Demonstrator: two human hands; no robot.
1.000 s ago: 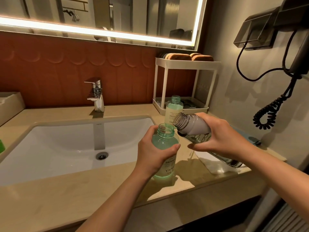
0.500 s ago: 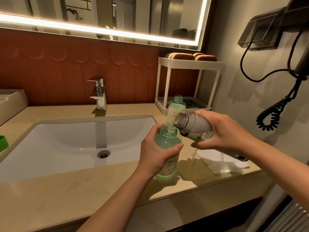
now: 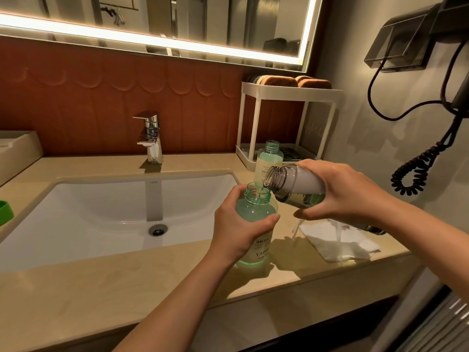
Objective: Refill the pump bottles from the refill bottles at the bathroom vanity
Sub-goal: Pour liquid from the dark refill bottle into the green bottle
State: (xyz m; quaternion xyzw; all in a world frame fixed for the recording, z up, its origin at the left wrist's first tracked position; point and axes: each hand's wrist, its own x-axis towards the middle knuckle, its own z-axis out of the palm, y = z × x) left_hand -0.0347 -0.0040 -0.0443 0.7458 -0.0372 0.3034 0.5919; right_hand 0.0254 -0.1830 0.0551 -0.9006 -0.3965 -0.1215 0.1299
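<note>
- A beige bathroom table (image 3: 76, 295) is seen, with a white sink (image 3: 101, 212) set into it below a lit mirror (image 3: 177, 21).
- The left grip (image 3: 236, 224) is wrapped round a green pump bottle (image 3: 256, 212), which is stood upright on the table just right of the sink, its neck uncapped.
- The right grip (image 3: 337, 196) is curled round a grey refill bottle (image 3: 299, 182), which is tilted nearly flat, its open mouth held just over the green neck.
- A second green bottle (image 3: 270, 158), also uncapped, is stood behind these, right of the sink.
- A white cloth (image 3: 335, 240) is laid further right of the sink, beneath the right grip.
</note>
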